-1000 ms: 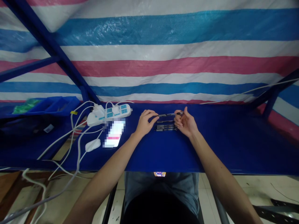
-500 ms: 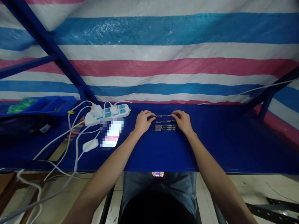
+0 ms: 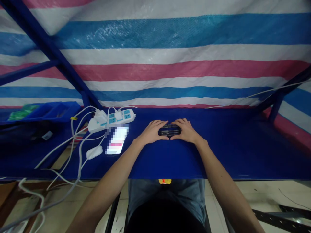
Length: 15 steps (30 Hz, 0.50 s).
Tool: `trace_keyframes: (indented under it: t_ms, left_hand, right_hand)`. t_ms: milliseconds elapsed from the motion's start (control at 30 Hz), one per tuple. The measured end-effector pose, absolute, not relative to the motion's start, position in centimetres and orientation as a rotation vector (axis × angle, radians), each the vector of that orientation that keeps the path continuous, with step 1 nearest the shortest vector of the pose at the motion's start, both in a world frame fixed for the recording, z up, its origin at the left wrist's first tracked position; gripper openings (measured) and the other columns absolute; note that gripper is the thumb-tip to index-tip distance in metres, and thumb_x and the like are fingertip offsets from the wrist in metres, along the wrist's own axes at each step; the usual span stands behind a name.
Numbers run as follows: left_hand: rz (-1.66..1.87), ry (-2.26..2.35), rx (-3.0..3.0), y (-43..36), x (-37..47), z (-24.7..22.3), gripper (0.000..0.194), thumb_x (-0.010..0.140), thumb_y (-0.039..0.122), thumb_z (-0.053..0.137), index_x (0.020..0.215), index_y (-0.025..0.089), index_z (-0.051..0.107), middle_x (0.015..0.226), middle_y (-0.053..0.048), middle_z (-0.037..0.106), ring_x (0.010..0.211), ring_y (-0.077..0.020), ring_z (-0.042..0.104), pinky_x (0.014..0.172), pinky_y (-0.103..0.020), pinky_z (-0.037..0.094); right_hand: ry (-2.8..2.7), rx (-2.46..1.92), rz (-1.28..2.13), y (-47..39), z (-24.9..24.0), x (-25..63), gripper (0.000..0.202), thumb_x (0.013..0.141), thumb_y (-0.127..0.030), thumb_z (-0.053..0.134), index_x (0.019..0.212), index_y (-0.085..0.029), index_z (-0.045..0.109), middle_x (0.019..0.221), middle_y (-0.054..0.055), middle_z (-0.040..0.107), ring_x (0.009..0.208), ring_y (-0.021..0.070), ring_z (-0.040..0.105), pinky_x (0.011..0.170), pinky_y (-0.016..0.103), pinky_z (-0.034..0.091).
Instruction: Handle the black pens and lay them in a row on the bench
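Several dark pens (image 3: 169, 132) lie side by side on the blue tabletop (image 3: 170, 158), pointing left to right. My left hand (image 3: 153, 132) is curved round their left ends, its fingers along the far side and its thumb along the near side. Around the right ends, my right hand (image 3: 185, 130) makes the same shape. The fingertips of both hands almost meet in front of and behind the group. Both ends of the pens are hidden by my hands.
A white power strip (image 3: 130, 115) with plugs and cables stands at the back left. Nearer lie a lit phone (image 3: 118, 140) with a blurred screen and a white adapter (image 3: 94, 152). Blue trays (image 3: 59, 110) sit far left. Blue frame posts (image 3: 65, 68) and striped sheeting (image 3: 170, 71) bound the back.
Half a second ago my hands pinched the ends of the farthest pen, apart from the others. That pen has come nearer to the group, and both hands now wrap round the whole group.
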<state>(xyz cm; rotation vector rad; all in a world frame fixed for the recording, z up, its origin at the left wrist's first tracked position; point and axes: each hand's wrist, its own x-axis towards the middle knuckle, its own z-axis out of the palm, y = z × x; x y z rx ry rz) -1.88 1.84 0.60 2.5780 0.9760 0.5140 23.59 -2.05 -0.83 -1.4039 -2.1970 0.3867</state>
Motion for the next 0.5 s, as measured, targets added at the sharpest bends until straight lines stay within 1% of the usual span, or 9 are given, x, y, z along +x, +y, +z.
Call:
trace_keyframes:
  t_ms: [33,67,167,233,300,400,500]
  left_hand:
    - [0.505,0.958,2.586,1.7,-1.8,0.6,0.084,0.081,0.06,0.081,0.153,0.03,0.05,0.148,-0.011,0.06,0.137,-0.0348,0.051,0.115,-0.052,0.039]
    - [0.504,0.945,2.593,1.7,-1.7,0.6,0.078,0.083,0.058,0.079,0.151,0.029,0.053,0.144,-0.01,0.063,0.135,-0.0341,0.053,0.113,-0.051,0.041]
    - [0.508,0.913,2.63,1.7,-1.6,0.7,0.061,0.09,0.054,0.074,0.143,0.029,0.061,0.137,-0.009,0.068,0.127,-0.0316,0.058,0.108,-0.049,0.044]
    - [0.511,0.923,2.656,1.7,-1.6,0.6,0.056,0.092,0.054,0.071,0.141,0.028,0.063,0.136,-0.008,0.068,0.124,-0.0309,0.059,0.106,-0.049,0.045]
    - [0.52,0.935,2.673,1.7,-1.6,0.5,0.055,0.094,0.055,0.068,0.142,0.029,0.063,0.138,-0.008,0.067,0.126,-0.0308,0.058,0.107,-0.049,0.044]
    - [0.513,0.919,2.688,1.6,-1.6,0.0,0.062,0.096,0.06,0.062,0.151,0.031,0.054,0.148,-0.007,0.061,0.139,-0.0313,0.05,0.116,-0.05,0.039]
    - [0.422,0.934,2.705,1.2,-1.5,-0.5,0.071,0.101,0.065,0.05,0.162,0.03,0.037,0.162,-0.007,0.046,0.154,-0.0313,0.035,0.126,-0.052,0.026]
  right_hand:
    - [-2.225,-1.402,0.389,-2.1,-0.8,23.5,0.078,0.068,-0.072,0.084,0.132,-0.03,0.066,0.131,0.011,0.066,0.116,0.0352,0.054,0.097,0.052,0.042]
    - [-2.244,-1.395,0.391,-2.2,-0.7,23.5,0.076,0.068,-0.072,0.084,0.129,-0.03,0.068,0.129,0.011,0.066,0.114,0.0346,0.055,0.095,0.051,0.043]
    - [-2.257,-1.37,0.391,-2.1,-0.7,23.5,0.061,0.076,-0.067,0.082,0.122,-0.029,0.07,0.123,0.009,0.068,0.111,0.0321,0.056,0.094,0.049,0.043]
    - [-2.245,-1.373,0.38,-2.0,-0.8,23.5,0.055,0.08,-0.063,0.08,0.122,-0.028,0.07,0.122,0.009,0.068,0.111,0.0314,0.056,0.095,0.048,0.043]
    - [-2.236,-1.387,0.364,-1.9,-0.9,23.5,0.053,0.082,-0.062,0.078,0.122,-0.028,0.07,0.122,0.009,0.069,0.11,0.0317,0.056,0.093,0.048,0.043]
    - [-2.235,-1.397,0.345,-1.9,-1.0,23.5,0.055,0.082,-0.062,0.078,0.124,-0.028,0.071,0.122,0.011,0.069,0.109,0.0327,0.056,0.092,0.049,0.044]
    - [-2.216,-1.384,0.367,-2.1,-0.8,23.5,0.061,0.079,-0.065,0.079,0.128,-0.029,0.069,0.125,0.012,0.068,0.112,0.0341,0.056,0.095,0.052,0.045]
